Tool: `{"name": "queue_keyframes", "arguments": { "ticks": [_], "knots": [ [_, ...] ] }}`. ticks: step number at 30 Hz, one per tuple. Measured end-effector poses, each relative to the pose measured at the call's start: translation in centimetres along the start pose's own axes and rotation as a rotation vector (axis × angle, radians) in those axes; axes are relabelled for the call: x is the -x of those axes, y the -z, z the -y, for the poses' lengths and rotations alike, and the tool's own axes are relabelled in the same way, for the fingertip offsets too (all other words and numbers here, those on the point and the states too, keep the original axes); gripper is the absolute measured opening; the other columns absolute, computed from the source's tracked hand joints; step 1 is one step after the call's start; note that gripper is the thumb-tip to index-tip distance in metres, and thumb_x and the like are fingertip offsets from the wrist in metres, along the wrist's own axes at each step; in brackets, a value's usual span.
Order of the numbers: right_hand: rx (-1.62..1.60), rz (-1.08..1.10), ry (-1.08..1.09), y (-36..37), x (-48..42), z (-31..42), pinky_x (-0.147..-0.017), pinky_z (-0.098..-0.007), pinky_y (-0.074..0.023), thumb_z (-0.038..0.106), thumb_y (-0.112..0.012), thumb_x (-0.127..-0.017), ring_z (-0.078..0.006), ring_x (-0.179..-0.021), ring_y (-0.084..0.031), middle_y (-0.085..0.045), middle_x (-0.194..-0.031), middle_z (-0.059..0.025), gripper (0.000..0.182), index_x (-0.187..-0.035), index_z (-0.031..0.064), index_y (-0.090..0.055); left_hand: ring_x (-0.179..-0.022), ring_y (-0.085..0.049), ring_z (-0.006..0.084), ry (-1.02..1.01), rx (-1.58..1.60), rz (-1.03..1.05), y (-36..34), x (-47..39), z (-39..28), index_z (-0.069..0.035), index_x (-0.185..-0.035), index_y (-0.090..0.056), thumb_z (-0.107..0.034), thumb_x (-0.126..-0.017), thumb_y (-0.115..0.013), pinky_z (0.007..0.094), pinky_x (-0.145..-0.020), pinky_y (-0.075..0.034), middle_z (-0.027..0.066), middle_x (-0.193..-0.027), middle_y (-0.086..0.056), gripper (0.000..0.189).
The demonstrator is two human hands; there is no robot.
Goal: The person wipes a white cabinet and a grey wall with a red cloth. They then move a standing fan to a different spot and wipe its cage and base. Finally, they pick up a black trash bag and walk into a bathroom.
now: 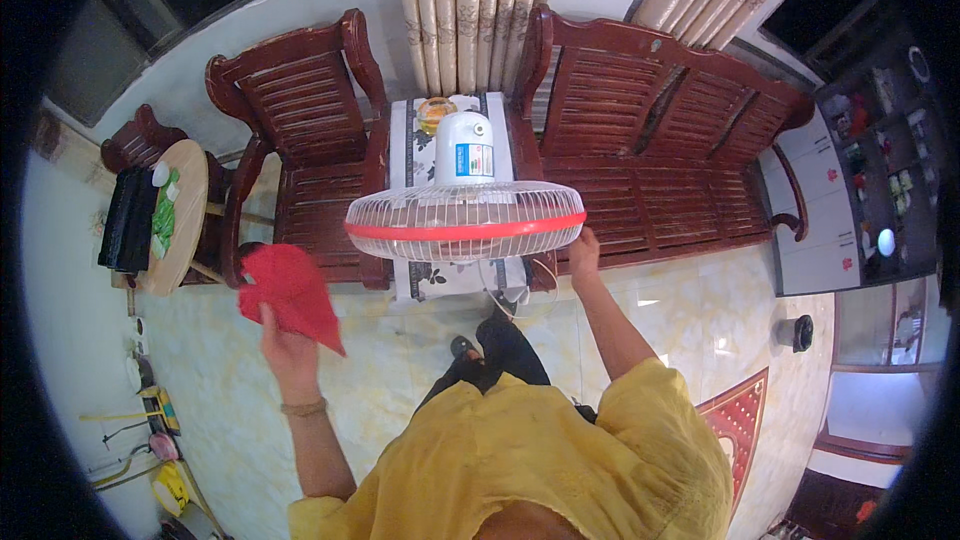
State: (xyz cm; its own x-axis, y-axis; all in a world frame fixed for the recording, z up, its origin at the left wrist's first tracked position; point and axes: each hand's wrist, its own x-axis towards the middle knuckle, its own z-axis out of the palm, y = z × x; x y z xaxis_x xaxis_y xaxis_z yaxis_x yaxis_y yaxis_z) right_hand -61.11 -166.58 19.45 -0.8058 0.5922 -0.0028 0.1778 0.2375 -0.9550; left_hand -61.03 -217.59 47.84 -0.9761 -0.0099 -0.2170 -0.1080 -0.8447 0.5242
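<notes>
A red cloth (pixel 289 291) hangs from my left hand (pixel 291 349), held out at the left over the tiled floor, near the wooden armchair. Before me, a white electric fan (pixel 465 221) with a wire cage and a red rim band faces my body, its motor housing towards the curtains. My right hand (pixel 583 251) is at the right end of the fan's cage; its fingertips are partly hidden there, and whether they grip the cage cannot be told. A white cable hangs below the cage. Behind the fan, a patterned cloth (pixel 403 142) covers a small table, with an amber glass bowl (pixel 436 115) on it.
A wooden armchair (pixel 304 112) stands left of the small table, a slatted wooden bench (pixel 675 172) right of it. A round wooden table (pixel 191 187) holds green items at far left. A small bin (pixel 793 333) and a red mat (pixel 739 420) lie right on the floor.
</notes>
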Motion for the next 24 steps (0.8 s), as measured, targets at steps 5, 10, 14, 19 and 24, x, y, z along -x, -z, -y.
{"name": "queue_keyframes", "arguments": {
  "ticks": [5,10,14,19,24],
  "knots": [
    [-0.074,-0.088,0.43,1.2,3.3,24.7,-0.095,-0.0383,-0.0431,0.015,-0.065,-0.083,-0.0285,-0.11,-0.055,-0.057,-0.119,-0.016,0.04,-0.119,-0.0001,-0.054,-0.131,-0.044,0.0274,-0.231,-0.981,0.25,-7.9,-1.3,-0.5,-0.006,-0.125,-0.056,-0.012,-0.088,-0.062,0.045,-0.109,-0.033,0.0114,-0.137,-0.053,0.039],
    [0.393,0.378,0.859,-0.3,4.3,33.9,-0.102,-0.0488,-0.0341,0.043,-0.079,-0.067,-0.0356,-0.12,-0.049,-0.053,-0.127,-0.0166,0.076,-0.127,0.0041,-0.05,-0.129,-0.045,0.0338,-0.585,-1.945,1.059,-17.5,-6.2,9.5,-0.015,-0.126,-0.061,-0.027,-0.084,-0.065,0.0528,-0.111,-0.025,0.0084,-0.134,-0.055,0.043],
    [0.476,0.506,0.777,-1.3,4.1,34.2,-0.102,-0.0493,-0.0327,0.049,-0.081,-0.06,-0.0345,-0.121,-0.049,-0.054,-0.126,-0.0153,0.09,-0.13,0.0053,-0.046,-0.122,-0.05,0.0321,-0.413,-1.905,0.903,-16.7,-7.9,10.2,-0.009,-0.123,-0.061,-0.028,-0.091,-0.057,0.0431,-0.104,-0.036,0.0138,-0.13,-0.058,0.038],
    [0.532,0.539,0.808,-1.8,4.7,34.7,-0.095,-0.0447,-0.036,0.058,-0.078,-0.062,-0.032,-0.112,-0.052,-0.056,-0.119,-0.0126,0.086,-0.125,0.005,-0.052,-0.113,-0.056,0.0368,-0.246,-1.784,0.714,-13.0,-9.7,8.3,-0.003,-0.119,-0.061,-0.029,-0.094,-0.053,0.043,-0.096,-0.042,0.0203,-0.119,-0.061,0.037],
    [0.538,0.608,0.816,-1.4,4.0,34.2,-0.099,-0.047,-0.0329,0.053,-0.08,-0.059,-0.0307,-0.117,-0.051,-0.056,-0.122,-0.0128,0.082,-0.122,0.0071,-0.055,-0.096,-0.06,0.0453,0.309,-1.79,0.381,-10.4,-13.0,5.8,0.001,-0.111,-0.061,-0.038,-0.096,-0.046,0.0485,-0.085,-0.047,0.0291,-0.097,-0.064,0.045]
  ]
}}
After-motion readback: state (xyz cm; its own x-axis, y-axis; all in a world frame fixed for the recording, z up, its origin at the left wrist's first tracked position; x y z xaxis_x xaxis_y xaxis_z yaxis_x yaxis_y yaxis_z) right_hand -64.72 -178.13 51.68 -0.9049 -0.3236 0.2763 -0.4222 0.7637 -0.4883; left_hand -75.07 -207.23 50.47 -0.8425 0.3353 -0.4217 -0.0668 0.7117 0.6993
